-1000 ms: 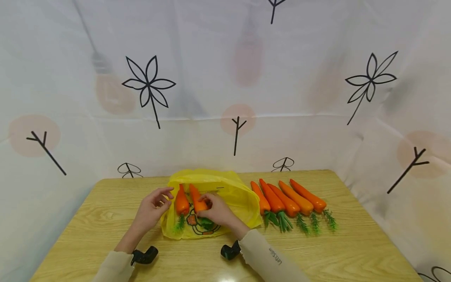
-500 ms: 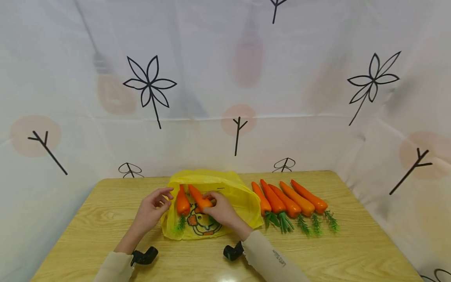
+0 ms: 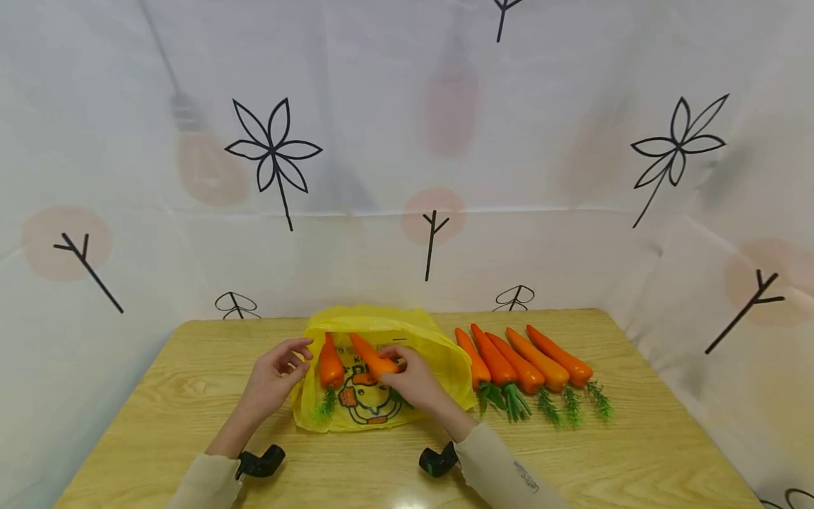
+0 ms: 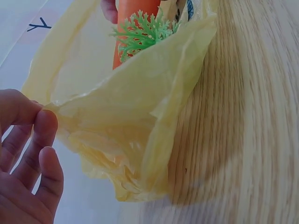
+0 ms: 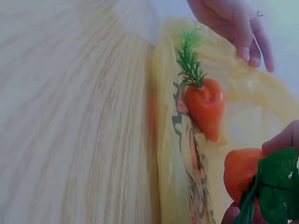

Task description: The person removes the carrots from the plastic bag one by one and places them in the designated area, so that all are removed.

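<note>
A yellow plastic bag point(image 3: 448, 364) with a printed cartoon duck lies with its mouth toward me. My left hand point(image 3: 272, 378) pinches the bag's rim at the left, drawn to a point in the left wrist view. Inside the bag my right hand point(image 3: 416, 382) grips an orange carrot point(image 3: 370, 352) by its thick end, tip pointing away. Dark green leaves point(image 5: 278, 184) of that carrot show in the right wrist view. To its left, another carrot point(image 3: 330, 366) with feathery green fronds point(image 5: 189, 60) lies in the bag, with no hand on it.
Several carrots point(image 3: 534, 360) lie side by side on the wooden table point(image 3: 636, 452), just right of the bag, their green tops toward me. A patterned white cloth point(image 3: 356, 254) hangs behind the table.
My right hand has moved to the right inside the bag, and the gripped carrot has come with it, uncovering more of the duck print. The left hand stays at the rim.
</note>
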`<action>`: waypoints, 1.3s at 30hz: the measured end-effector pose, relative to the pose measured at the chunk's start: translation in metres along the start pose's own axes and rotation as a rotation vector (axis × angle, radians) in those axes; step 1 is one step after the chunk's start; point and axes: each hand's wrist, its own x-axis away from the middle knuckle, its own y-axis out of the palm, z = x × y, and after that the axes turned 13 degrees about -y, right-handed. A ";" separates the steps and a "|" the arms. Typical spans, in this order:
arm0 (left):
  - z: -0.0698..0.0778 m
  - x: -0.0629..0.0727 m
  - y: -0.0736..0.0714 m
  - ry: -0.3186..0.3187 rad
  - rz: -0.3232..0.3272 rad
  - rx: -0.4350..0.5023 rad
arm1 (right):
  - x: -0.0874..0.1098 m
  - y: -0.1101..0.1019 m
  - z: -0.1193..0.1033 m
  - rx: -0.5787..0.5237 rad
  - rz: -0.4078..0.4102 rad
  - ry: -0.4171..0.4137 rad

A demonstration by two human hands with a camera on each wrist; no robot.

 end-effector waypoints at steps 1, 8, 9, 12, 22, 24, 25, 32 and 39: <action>0.000 0.000 0.000 0.003 -0.001 0.002 | 0.001 -0.002 0.000 -0.005 0.008 0.006; 0.000 0.000 0.000 -0.003 -0.006 0.004 | 0.012 -0.014 -0.004 0.024 0.034 0.001; -0.001 0.000 0.000 -0.006 -0.006 0.002 | 0.014 -0.015 -0.006 0.033 0.036 -0.007; 0.001 0.000 0.001 -0.018 -0.003 -0.008 | 0.018 -0.020 -0.008 0.059 0.039 -0.029; 0.034 0.009 -0.002 -0.001 -0.003 -0.017 | 0.039 -0.050 -0.021 0.078 0.051 0.015; 0.036 0.011 -0.003 0.007 -0.005 -0.014 | 0.043 -0.057 -0.024 0.062 0.035 0.034; 0.036 0.011 -0.004 0.008 -0.005 -0.012 | 0.046 -0.060 -0.025 0.051 0.025 0.045; 0.035 0.010 -0.005 -0.018 -0.017 -0.005 | 0.062 -0.093 -0.031 -0.037 -0.057 0.044; 0.027 0.008 -0.004 -0.024 -0.001 -0.015 | 0.084 -0.137 -0.031 -0.098 -0.137 -0.021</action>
